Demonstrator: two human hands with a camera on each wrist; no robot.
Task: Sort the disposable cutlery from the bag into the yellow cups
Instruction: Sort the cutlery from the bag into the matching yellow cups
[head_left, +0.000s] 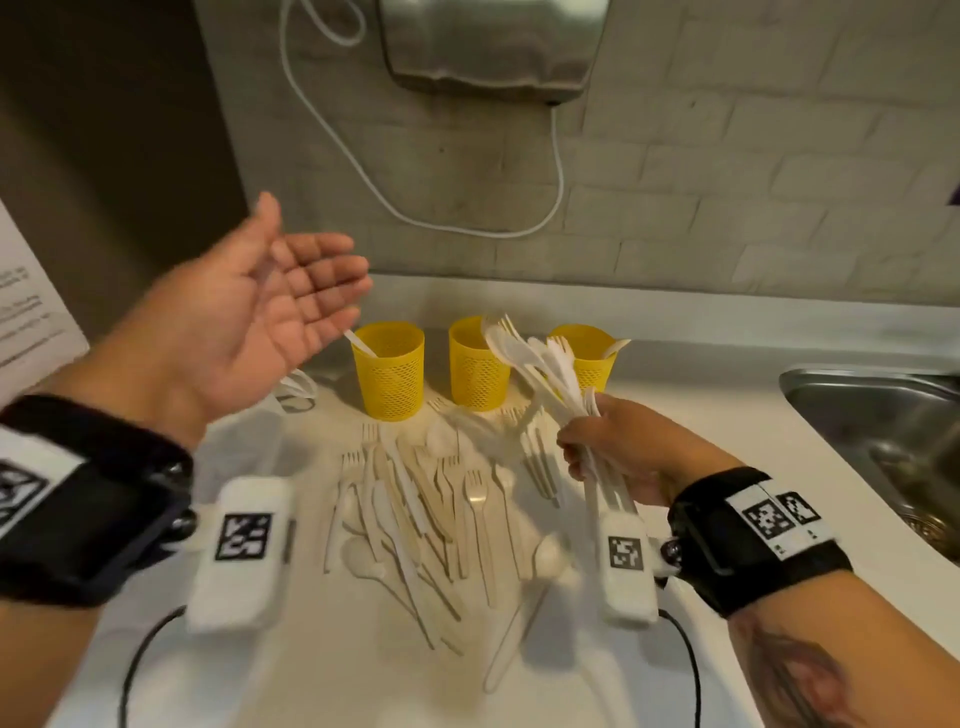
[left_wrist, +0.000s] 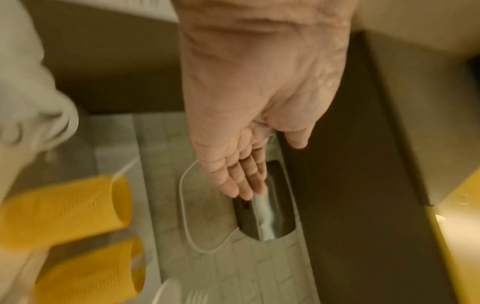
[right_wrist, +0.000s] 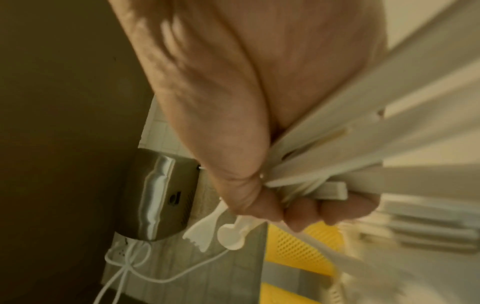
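Note:
Three yellow mesh cups stand in a row at the back of the counter: the left cup (head_left: 388, 370), the middle cup (head_left: 477, 364) and the right cup (head_left: 586, 357). A pile of loose white forks, knives and spoons (head_left: 415, 514) lies in front of them. My right hand (head_left: 602, 447) grips a bunch of white cutlery (head_left: 540, 364) by the handles, its heads fanned up before the middle and right cups; the bunch (right_wrist: 324, 164) fills the right wrist view. My left hand (head_left: 291, 291) is raised palm up, fingers straight, holding nothing, left of the cups.
A steel sink (head_left: 883, 431) is sunk into the counter at the right. A metal hand dryer (head_left: 488, 41) hangs on the tiled wall above, with a white cable (head_left: 558, 176) looping below it. A crumpled clear bag (head_left: 296, 389) lies left of the cups.

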